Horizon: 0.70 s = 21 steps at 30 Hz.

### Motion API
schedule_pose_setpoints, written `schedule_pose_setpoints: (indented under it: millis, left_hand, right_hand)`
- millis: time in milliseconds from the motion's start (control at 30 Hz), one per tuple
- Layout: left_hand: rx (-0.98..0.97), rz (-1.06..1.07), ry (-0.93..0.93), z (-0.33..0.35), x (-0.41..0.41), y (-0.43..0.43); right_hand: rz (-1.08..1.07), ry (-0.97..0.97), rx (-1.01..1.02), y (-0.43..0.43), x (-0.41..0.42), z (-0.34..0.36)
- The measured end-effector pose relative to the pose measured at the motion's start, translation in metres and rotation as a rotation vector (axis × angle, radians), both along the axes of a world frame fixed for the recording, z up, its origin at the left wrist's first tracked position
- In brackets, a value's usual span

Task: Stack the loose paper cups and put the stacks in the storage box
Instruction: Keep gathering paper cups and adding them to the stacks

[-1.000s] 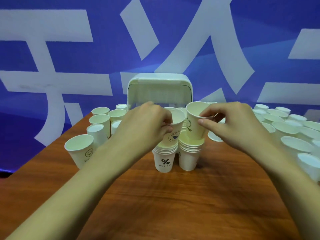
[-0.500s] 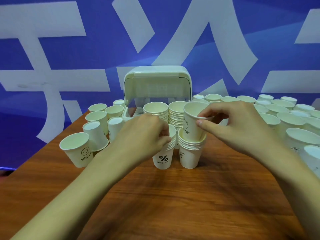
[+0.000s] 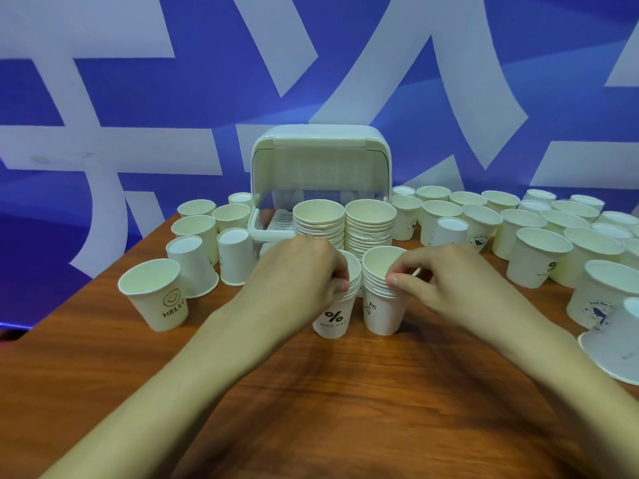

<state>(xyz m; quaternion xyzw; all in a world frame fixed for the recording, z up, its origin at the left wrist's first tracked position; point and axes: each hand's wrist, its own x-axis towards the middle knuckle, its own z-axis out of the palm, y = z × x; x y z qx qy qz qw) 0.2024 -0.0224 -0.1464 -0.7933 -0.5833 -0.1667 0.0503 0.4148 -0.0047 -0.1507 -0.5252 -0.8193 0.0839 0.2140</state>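
Two short stacks of white paper cups stand side by side at the table's middle. My left hand (image 3: 304,271) wraps the rims of the left stack (image 3: 333,318), marked "% NICE DAY". My right hand (image 3: 446,274) pinches the rims of the right stack (image 3: 382,309), marked "Hi". Behind them the pale green storage box (image 3: 321,160) stands with its lid up. Two taller cup stacks (image 3: 320,223) (image 3: 370,226) sit at its front; I cannot tell whether they rest inside it.
Loose cups crowd the wooden table (image 3: 311,409): a "HELLO" cup (image 3: 155,293) and several others at the left, some upside down, and many more at the right (image 3: 539,257). One overturned cup (image 3: 619,344) lies near the right edge. A blue and white wall stands behind.
My left hand pressed its cup down into the left stack. My right hand lowered its cup fully into the right stack. The view tilted, revealing more cups on the right.
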Motion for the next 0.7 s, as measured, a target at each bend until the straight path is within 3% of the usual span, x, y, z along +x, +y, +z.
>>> schedule_pose_setpoints:
  millis: [133, 233, 333, 500, 700]
  left_hand:
    - [0.087, -0.013, -0.016, 0.003, -0.002, -0.007]
    - [0.182, 0.02, -0.094, 0.015, -0.023, -0.013]
    - [0.227, 0.151, -0.054, 0.026, -0.066, -0.018]
    - [0.096, 0.383, 0.115, 0.018, -0.137, -0.027]
    - [-0.035, 0.469, 0.133, -0.005, -0.176, -0.034]
  right_hand:
    - [-0.038, -0.093, 0.102, -0.014, 0.0, 0.002]
    - [-0.084, 0.018, 0.301, -0.033, -0.021, 0.02]
    - [0.061, 0.005, 0.287, -0.038, -0.072, 0.035]
    - [0.278, -0.24, 0.296, -0.007, -0.172, 0.034]
    - [0.365, -0.408, 0.275, 0.044, -0.26, 0.019]
